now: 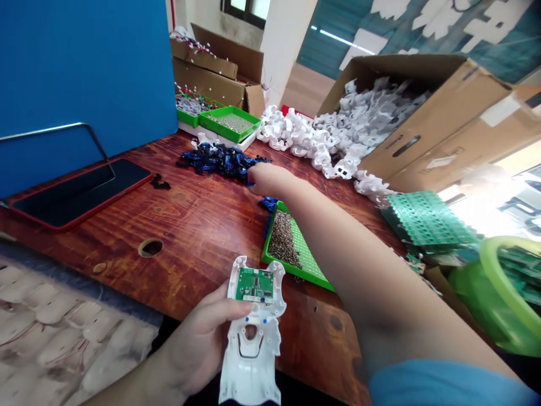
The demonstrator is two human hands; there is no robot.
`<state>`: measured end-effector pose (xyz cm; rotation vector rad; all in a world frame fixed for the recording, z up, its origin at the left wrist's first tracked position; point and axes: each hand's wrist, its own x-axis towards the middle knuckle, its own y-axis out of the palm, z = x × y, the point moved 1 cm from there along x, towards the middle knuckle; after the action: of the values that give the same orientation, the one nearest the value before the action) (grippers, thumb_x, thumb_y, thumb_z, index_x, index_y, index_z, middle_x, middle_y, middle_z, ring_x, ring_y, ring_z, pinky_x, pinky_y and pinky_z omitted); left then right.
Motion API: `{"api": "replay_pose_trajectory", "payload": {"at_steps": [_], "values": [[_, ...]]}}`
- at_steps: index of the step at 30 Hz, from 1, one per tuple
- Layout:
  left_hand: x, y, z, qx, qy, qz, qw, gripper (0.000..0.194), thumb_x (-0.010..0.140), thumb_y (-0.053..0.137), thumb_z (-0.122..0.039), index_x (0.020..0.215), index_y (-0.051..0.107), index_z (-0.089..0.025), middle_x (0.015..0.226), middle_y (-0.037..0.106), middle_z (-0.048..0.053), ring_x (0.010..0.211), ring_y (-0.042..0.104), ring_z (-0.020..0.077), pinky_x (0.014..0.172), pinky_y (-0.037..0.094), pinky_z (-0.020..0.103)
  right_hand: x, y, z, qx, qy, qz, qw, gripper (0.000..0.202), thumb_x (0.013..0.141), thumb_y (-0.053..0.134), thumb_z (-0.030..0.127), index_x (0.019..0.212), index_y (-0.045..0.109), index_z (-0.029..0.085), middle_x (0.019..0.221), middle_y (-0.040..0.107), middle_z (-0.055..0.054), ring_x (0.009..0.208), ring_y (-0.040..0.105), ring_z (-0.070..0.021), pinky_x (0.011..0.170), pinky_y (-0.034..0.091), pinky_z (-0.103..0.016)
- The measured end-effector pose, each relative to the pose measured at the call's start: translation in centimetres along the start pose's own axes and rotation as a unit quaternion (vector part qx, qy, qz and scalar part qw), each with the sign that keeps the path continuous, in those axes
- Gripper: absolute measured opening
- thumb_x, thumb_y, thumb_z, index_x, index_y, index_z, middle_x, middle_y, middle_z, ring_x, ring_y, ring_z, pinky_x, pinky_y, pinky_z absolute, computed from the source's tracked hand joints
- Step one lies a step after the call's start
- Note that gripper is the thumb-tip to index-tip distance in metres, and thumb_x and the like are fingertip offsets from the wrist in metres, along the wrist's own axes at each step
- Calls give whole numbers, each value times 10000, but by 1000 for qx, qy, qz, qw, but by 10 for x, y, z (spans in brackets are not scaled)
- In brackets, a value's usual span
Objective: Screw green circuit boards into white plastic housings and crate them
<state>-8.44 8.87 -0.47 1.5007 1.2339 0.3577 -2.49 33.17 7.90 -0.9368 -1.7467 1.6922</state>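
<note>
Shell (253,372), gripped by left hand (203,332), has its board (255,285) in, uncovered. Right hand (269,177), fingers' grip hidden, is at blue parts (217,160) beyond the tray (311,256).

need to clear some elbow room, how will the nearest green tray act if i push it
The tray would probably slide rather than tip, being wide and low. It's likely heavier on the left, where metal bits are heaped. The bits look loose, so a jolt may shift them.

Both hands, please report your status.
Left hand holding white shell, green board inside. Right hand at blue parts pile. Right forearm hides part of near green tray.
</note>
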Motion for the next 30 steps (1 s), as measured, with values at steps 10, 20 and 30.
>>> {"api": "replay_pose_trajectory", "payload": {"at_steps": [10,20,30], "values": [[-17,-7,7,14,6,69,997,251,848,624,-246,1052,717,-132,938,756,112,779,698,197,766,557,307,-207,-6,39,314,-40,-253,914,197,839,604,191,1033,617,226,910,674,15,755,638,-100,663,527,-211],[-40,13,46,68,-9,87,994,407,787,673,-454,1151,676,-272,907,748,54,886,691,253,781,527,334,-316,35,84,264,-108,-234,930,191,836,616,143,1024,596,168,1028,671,-22,981,597,-121,945,465,-244],[-46,31,68,31,-62,119,991,456,955,360,-494,1111,697,-231,965,754,-17,1011,664,187,810,497,239,-337,51,75,297,-41,-156,941,86,874,603,297,944,652,290,1183,540,-24,1197,440,-155,1043,367,-302]]}}
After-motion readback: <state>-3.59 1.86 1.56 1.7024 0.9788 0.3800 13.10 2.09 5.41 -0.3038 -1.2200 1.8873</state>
